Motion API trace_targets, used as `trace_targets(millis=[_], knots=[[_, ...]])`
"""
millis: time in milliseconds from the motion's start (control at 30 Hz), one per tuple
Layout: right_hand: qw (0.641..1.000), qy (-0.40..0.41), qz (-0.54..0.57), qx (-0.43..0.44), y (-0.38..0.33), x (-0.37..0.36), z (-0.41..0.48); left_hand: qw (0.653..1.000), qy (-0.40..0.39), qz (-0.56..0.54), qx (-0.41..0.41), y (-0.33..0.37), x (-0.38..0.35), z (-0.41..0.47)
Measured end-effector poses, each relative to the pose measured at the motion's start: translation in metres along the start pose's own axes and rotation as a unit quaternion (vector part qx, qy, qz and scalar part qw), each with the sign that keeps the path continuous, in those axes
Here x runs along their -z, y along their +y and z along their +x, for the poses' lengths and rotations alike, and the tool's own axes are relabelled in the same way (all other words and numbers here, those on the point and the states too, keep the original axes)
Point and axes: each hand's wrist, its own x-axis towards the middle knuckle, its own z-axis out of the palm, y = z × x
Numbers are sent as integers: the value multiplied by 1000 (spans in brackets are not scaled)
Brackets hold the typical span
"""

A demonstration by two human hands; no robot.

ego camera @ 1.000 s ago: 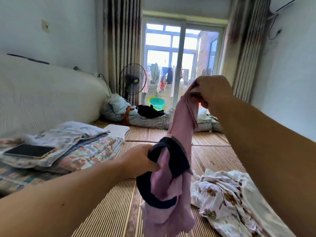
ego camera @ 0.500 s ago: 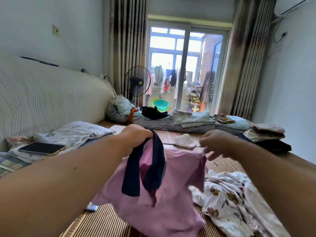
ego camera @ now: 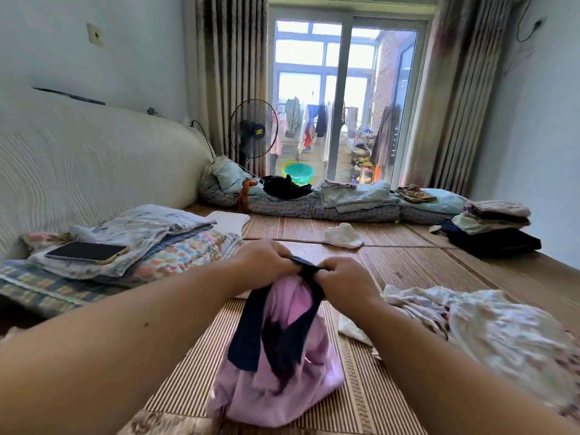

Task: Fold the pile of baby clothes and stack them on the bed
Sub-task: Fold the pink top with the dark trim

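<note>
Both hands pinching the dark trim of a pink garment above the bed mat.

The left hand [ego camera: 266, 257] and right hand [ego camera: 340, 276] grip the pink garment [ego camera: 282, 384], its bunched lower part resting on the bed [ego camera: 408, 265]; likely risk: uneven pull twists the trim, skewing the fold beside the unfolded pile [ego camera: 470, 321].

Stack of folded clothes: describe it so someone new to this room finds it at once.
From the glass balcony door, follow the right-hand curtain down to the bamboo mat. The stack of folded clothes sits at the mat's right edge. Unlike the loose floral pile nearer the camera, it is neatly layered, pale over dark.
</note>
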Motion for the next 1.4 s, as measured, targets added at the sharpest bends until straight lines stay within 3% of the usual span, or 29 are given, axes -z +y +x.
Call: trace_targets(millis=[100,233,267,333,433,567,733,867,933,1000,1067,1133,1200,1267,1400], knots=[[991,-30,113,-58,9,17,4,999,-6,38,3,-14,4,-2],[953,-103,261,-118,17,34,3,997,14,53,53,-36,6,-6],[941,-110,295,-129,19,37,3,997,14,15,77,-43,6,-6],[914,-117,358,-149,24,43,2,973,-44,-174,147,-52,6,-9],[887,-138,407,-170,31,48,-1,872,-146,-420,204,-62,6,-16],[873,-167,429,-158,39,52,-5,823,-161,-503,208,-72,5,-21],[905,-178,376,-95,41,51,-12,821,-64,-550,138,-69,3,-21],[979,-177,101,2,33,54,-19,862,-47,-486,135,-61,5,-23],[987,-153,-3,40,31,54,-19,882,-75,-449,120,-57,9,-27],[989,-126,-35,70,31,55,-18,914,-107,-381,86,-54,13,-30],[989,-88,-73,97,34,57,-15,962,-87,-251,54,-51,16,-32],[978,-34,-160,127,39,59,-12,999,-31,-41,15,-49,17,-30],[960,16,-219,174,44,59,-9,992,37,115,-37,-47,15,-30],[952,46,-232,194,47,58,-10,979,101,158,-81,-47,16,-29],[949,101,-264,140,48,59,-7,927,180,304,-129,-58,23,-22]])
